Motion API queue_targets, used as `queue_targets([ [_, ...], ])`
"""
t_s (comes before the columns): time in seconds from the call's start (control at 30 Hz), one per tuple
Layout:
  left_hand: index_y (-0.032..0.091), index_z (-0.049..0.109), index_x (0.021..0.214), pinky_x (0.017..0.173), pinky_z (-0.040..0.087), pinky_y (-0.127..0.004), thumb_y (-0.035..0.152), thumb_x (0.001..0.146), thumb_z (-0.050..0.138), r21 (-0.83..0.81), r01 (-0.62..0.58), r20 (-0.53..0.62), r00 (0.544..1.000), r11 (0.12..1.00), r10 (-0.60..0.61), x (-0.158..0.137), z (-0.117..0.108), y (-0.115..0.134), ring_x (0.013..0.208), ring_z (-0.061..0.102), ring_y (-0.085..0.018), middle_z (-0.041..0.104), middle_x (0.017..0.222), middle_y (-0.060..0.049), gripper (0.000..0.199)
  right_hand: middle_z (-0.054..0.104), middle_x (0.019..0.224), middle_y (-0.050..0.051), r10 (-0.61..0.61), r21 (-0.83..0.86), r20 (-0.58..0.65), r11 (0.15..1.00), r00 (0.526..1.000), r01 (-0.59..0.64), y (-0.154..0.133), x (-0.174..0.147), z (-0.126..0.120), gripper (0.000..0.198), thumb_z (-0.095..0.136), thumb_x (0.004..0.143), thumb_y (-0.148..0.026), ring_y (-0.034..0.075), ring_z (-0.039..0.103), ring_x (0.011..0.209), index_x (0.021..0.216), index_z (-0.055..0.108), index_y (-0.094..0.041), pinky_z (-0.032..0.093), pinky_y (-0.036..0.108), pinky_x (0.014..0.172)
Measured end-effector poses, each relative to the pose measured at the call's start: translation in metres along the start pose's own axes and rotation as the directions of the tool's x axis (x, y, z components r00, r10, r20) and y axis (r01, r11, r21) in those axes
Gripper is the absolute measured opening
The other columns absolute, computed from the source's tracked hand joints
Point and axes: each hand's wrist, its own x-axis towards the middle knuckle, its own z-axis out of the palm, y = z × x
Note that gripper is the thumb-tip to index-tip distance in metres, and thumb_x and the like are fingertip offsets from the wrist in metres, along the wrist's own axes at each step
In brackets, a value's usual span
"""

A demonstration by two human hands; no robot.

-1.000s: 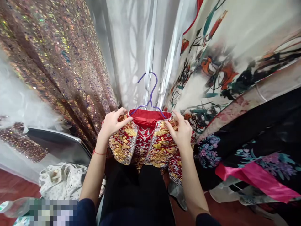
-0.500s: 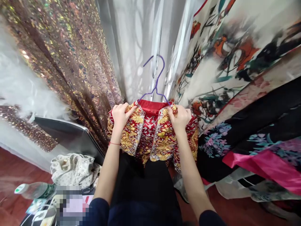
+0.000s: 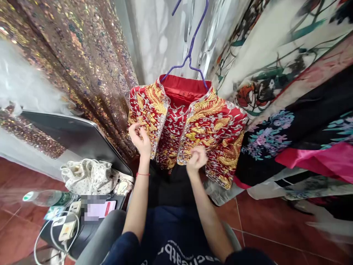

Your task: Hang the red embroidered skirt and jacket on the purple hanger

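Note:
A red short jacket (image 3: 183, 129) with gold and silver embroidery hangs on a purple hanger (image 3: 190, 55) in front of me. Its front edges stand apart, showing the red lining and a small label in the collar. My left hand (image 3: 141, 139) is at the jacket's left front panel, fingers loosely bent and apart, holding nothing. Curled closed, my right hand (image 3: 198, 159) is at the lower part of the right front panel; no cloth shows gripped in it. Whether either hand touches the fabric, I cannot tell. The hanger's hook runs out of view at the top.
A sequined dress (image 3: 91, 73) hangs at the left, printed and black flowered garments (image 3: 270, 136) at the right. A dark panel (image 3: 74, 136) leans at the left. Below are a spotted white cloth (image 3: 86, 176), a bottle (image 3: 51, 198), a phone (image 3: 100, 209) and white cables (image 3: 52, 235).
Both hands have let go of the jacket's shoulders and moved down its front, the right one also inward. The jacket and hanger appear higher and nearer in view.

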Motion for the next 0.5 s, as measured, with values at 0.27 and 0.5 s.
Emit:
queue_targets([
  [0.27,0.016,0.058,0.129,0.093,0.057,-0.045,0.038,0.095,0.062,-0.2,0.844,0.073,0.52,0.498,-0.851,-0.095,0.002,-0.122,0.111,0.064,-0.023,0.061,0.129,-0.011,0.041,0.063,0.126,0.009,0.612,0.14,0.133,0.767,0.78,-0.626,0.142,-0.063,-0.019,0.039,0.062,0.096,-0.039,0.021,0.065,0.106,0.127,0.059,-0.017,0.058,0.043,0.09],
  [0.5,0.013,0.065,0.113,0.086,0.055,-0.029,0.028,0.095,0.063,-0.305,0.934,0.323,0.287,0.188,-0.902,-0.111,-0.024,-0.153,0.096,0.066,-0.015,0.068,0.112,-0.009,0.023,0.062,0.128,0.01,0.751,0.3,0.133,0.592,0.647,-0.748,0.175,-0.042,-0.029,0.037,0.061,0.097,-0.04,0.021,0.065,0.108,0.127,0.06,-0.019,0.057,0.043,0.092],
])
